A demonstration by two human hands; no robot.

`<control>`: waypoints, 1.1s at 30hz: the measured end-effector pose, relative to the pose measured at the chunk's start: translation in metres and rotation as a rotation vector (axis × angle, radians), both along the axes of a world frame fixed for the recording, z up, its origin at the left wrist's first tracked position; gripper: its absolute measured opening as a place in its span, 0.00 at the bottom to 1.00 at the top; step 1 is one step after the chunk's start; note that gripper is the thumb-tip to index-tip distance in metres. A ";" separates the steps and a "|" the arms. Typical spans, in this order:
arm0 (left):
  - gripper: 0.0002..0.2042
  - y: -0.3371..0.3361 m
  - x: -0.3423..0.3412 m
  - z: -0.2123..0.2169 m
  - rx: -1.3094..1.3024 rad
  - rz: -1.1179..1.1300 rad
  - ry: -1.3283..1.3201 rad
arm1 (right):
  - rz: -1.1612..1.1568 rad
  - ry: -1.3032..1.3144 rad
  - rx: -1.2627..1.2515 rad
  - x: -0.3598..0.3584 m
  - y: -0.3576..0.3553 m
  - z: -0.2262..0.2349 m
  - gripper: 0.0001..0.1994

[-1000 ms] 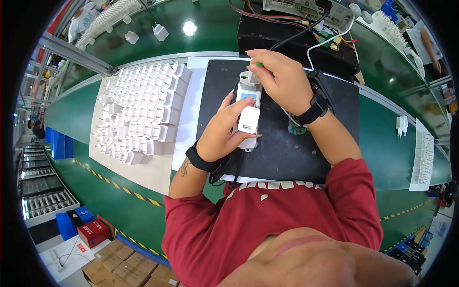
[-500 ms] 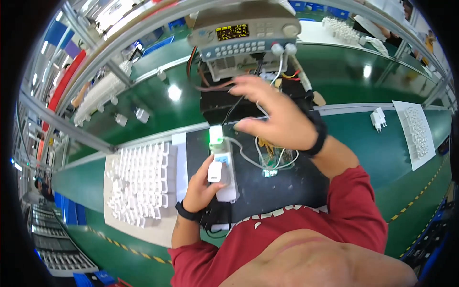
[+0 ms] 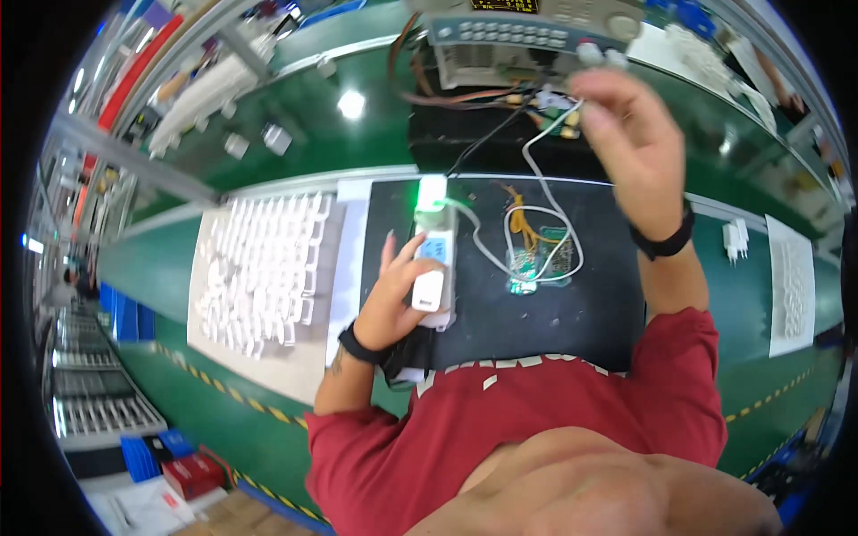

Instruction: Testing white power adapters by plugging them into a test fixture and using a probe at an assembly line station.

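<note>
My left hand (image 3: 389, 304) is closed round a white charger block (image 3: 429, 293) with a port slot in its end, at the near part of a white power strip (image 3: 443, 308). A second white charger (image 3: 433, 190), beside a green glow, sits at the strip's far end. From it a white cable (image 3: 579, 255) loops across the black mat (image 3: 492, 330) and up to my right hand (image 3: 639, 147). The fingertips of that hand pinch the cable near the bench instrument; its end is hidden. Green circuit boards (image 3: 539, 262) with yellow wires lie inside the loop.
A grey bench instrument (image 3: 536, 31) stands at the back on a black box (image 3: 474, 134). At left, rows of white casings (image 3: 259, 268) cover a board. White plug adapters (image 3: 736, 239) and a white sheet with small parts (image 3: 790, 286) lie at right. A metal frame rail (image 3: 143, 156) crosses the upper left.
My right hand has moved right, its spread fingers now closed on the cable. My left hand still holds the charger, with its fingers shifted. The whole view has tilted downward.
</note>
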State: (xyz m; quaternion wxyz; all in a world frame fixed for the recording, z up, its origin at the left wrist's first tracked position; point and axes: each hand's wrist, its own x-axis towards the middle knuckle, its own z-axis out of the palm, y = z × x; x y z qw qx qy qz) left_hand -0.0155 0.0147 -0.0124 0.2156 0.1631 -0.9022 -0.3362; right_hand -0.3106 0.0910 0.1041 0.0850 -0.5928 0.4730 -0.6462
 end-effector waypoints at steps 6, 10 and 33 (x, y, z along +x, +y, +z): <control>0.33 0.003 -0.001 0.009 0.449 -0.044 0.619 | 0.423 0.164 0.532 0.075 0.000 -0.072 0.05; 0.36 -0.011 -0.006 0.055 0.386 0.407 0.926 | 0.489 0.167 0.422 0.060 0.016 -0.057 0.05; 0.22 -0.236 -0.110 0.050 -1.083 0.779 -0.616 | -1.281 1.541 0.754 -0.225 -0.052 0.217 0.11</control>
